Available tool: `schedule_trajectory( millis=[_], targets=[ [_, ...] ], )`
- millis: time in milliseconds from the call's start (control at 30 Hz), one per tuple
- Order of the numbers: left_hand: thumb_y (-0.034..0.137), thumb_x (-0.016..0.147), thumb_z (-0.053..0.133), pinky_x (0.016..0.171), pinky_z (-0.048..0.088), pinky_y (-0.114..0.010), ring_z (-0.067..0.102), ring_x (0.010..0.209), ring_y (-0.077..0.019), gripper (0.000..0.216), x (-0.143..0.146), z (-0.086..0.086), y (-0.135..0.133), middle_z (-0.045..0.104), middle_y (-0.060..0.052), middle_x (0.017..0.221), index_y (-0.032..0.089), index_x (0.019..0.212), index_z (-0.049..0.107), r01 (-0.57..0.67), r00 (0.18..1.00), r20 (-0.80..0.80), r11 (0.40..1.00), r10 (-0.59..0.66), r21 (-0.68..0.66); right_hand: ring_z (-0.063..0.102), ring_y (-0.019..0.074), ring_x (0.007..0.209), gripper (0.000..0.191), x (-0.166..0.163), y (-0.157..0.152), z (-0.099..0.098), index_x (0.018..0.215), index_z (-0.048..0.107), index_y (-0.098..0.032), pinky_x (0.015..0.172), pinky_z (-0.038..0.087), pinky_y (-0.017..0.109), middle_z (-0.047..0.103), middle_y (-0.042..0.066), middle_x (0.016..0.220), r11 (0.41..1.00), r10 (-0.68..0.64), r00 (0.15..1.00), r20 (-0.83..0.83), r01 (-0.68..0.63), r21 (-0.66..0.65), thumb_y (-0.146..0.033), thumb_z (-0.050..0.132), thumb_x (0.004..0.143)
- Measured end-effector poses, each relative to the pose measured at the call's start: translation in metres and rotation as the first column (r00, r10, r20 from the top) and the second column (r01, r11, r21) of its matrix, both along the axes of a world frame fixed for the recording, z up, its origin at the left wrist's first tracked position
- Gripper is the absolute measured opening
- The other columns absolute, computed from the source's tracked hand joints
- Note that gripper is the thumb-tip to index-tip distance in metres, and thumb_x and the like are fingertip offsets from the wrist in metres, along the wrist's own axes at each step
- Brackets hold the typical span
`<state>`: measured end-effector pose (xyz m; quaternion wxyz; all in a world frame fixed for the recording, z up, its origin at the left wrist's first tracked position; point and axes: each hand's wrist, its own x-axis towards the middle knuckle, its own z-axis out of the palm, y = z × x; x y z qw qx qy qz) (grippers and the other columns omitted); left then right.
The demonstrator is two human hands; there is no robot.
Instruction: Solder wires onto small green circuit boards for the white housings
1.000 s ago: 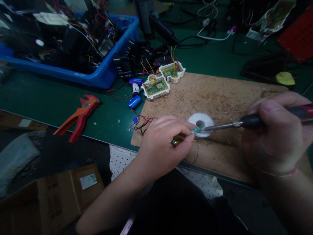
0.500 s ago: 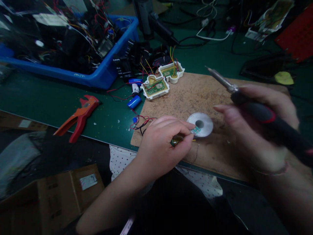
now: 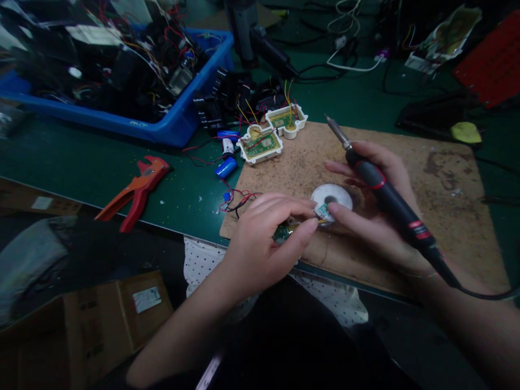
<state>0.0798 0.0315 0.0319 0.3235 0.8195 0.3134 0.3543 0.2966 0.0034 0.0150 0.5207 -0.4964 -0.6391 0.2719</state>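
Note:
My left hand (image 3: 266,244) pinches a tiny green circuit board (image 3: 323,211) with thin wires, low over the cork work mat (image 3: 406,162). My right hand (image 3: 376,211) holds a black-and-red soldering iron (image 3: 385,192) tucked between its fingers, tip pointing up and away to the left. That hand's forefinger reaches to the small board. A white solder spool (image 3: 339,194) lies on the mat just behind the board. A second small green board (image 3: 281,234) shows under my left fingers.
Two white housings with green boards (image 3: 271,132) and coloured wires sit at the mat's far left corner, beside blue cylindrical cells (image 3: 225,167). An orange wire stripper (image 3: 136,189) lies on the green table. A blue bin (image 3: 170,122) of wired parts stands at back left.
The iron tip left the small board and swung up and back. My right hand then came in toward the board, forefinger reaching to it. My left hand kept its pinch.

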Motion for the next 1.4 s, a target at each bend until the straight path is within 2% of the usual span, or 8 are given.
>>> schedule_trajectory(
  millis=[167, 400, 633, 800, 1000, 1133, 1267, 1400],
  targets=[
    [0.031, 0.085, 0.077, 0.1, 0.051, -0.041, 0.067, 0.112, -0.0225, 0.037, -0.017, -0.008, -0.016, 0.073, -0.007, 0.121, 0.019, 0.117, 0.062, -0.153, 0.983, -0.097, 0.987, 0.157, 0.045, 0.062, 0.0267, 0.131, 0.081, -0.001, 0.001, -0.002, 0.142, 0.048, -0.04, 0.118, 0.045, 0.051, 0.053, 0.001, 0.147, 1.0, -0.002, 1.0, -0.03, 0.002, 0.003, -0.019, 0.083, 0.072],
    [0.028, 0.091, 0.07, 0.095, 0.05, -0.043, 0.069, 0.11, -0.0248, 0.012, -0.018, -0.022, -0.03, 0.076, -0.007, 0.115, 0.021, 0.099, 0.065, -0.213, 0.951, -0.167, 0.945, 0.258, 0.249, 0.063, 0.0259, 0.129, 0.079, -0.004, 0.001, -0.004, 0.141, 0.05, -0.038, 0.105, 0.055, 0.042, 0.054, 0.004, 0.148, 1.0, -0.01, 0.999, -0.049, 0.01, -0.008, -0.019, 0.083, 0.072],
    [0.027, 0.089, 0.073, 0.092, 0.05, -0.039, 0.07, 0.107, -0.0238, 0.015, -0.017, -0.028, -0.041, 0.076, -0.007, 0.111, 0.021, 0.1, 0.064, -0.308, 0.926, -0.091, 0.871, 0.367, 0.382, 0.064, 0.0261, 0.129, 0.077, -0.005, 0.0, -0.004, 0.139, 0.053, -0.037, 0.101, 0.056, 0.04, 0.055, 0.005, 0.146, 0.999, -0.035, 0.997, -0.064, 0.034, -0.023, -0.019, 0.083, 0.07],
    [0.029, 0.091, 0.071, 0.094, 0.049, -0.04, 0.069, 0.108, -0.0236, 0.01, -0.01, -0.029, -0.039, 0.076, -0.006, 0.11, 0.02, 0.095, 0.067, -0.296, 0.929, -0.109, 0.885, 0.355, 0.359, 0.064, 0.0261, 0.129, 0.076, -0.005, 0.001, -0.004, 0.138, 0.053, -0.039, 0.1, 0.057, 0.04, 0.054, 0.003, 0.145, 0.999, -0.031, 0.997, -0.071, 0.03, -0.026, -0.02, 0.083, 0.07],
    [0.019, 0.089, 0.07, 0.09, 0.051, -0.038, 0.07, 0.105, -0.0218, 0.008, -0.013, -0.035, -0.04, 0.077, -0.005, 0.11, 0.02, 0.097, 0.069, -0.28, 0.943, -0.061, 0.881, 0.326, 0.382, 0.064, 0.0265, 0.128, 0.077, -0.007, 0.0, -0.004, 0.137, 0.055, -0.039, 0.101, 0.057, 0.04, 0.055, 0.003, 0.144, 0.999, -0.039, 0.996, -0.079, 0.036, -0.038, -0.019, 0.084, 0.068],
    [0.017, 0.084, 0.076, 0.093, 0.053, -0.036, 0.071, 0.105, -0.0193, 0.017, -0.023, -0.043, -0.044, 0.078, -0.002, 0.112, 0.021, 0.099, 0.07, -0.267, 0.952, -0.001, 0.831, 0.306, 0.488, 0.064, 0.0268, 0.128, 0.077, -0.006, 0.0, -0.004, 0.137, 0.055, -0.04, 0.102, 0.057, 0.042, 0.054, 0.003, 0.145, 1.0, -0.029, 0.997, -0.069, 0.028, -0.015, -0.019, 0.085, 0.069],
    [0.017, 0.083, 0.079, 0.087, 0.054, -0.03, 0.072, 0.097, -0.0142, 0.016, -0.029, -0.051, -0.047, 0.08, 0.003, 0.101, 0.023, 0.096, 0.072, -0.288, 0.949, 0.063, 0.762, 0.31, 0.58, 0.064, 0.0274, 0.128, 0.079, -0.004, 0.002, -0.006, 0.137, 0.056, -0.042, 0.1, 0.059, 0.044, 0.054, 0.001, 0.144, 1.0, -0.006, 0.999, -0.049, 0.006, -0.001, -0.022, 0.087, 0.067],
    [0.017, 0.081, 0.082, 0.086, 0.055, -0.029, 0.071, 0.094, -0.0129, 0.02, -0.031, -0.056, -0.046, 0.08, 0.004, 0.097, 0.022, 0.098, 0.073, -0.284, 0.956, 0.118, 0.748, 0.268, 0.6, 0.065, 0.0268, 0.127, 0.081, -0.003, 0.001, -0.007, 0.136, 0.058, -0.043, 0.099, 0.06, 0.041, 0.055, 0.0, 0.141, 1.0, -0.001, 0.998, -0.061, 0.001, -0.005, -0.022, 0.089, 0.064]
  ],
)
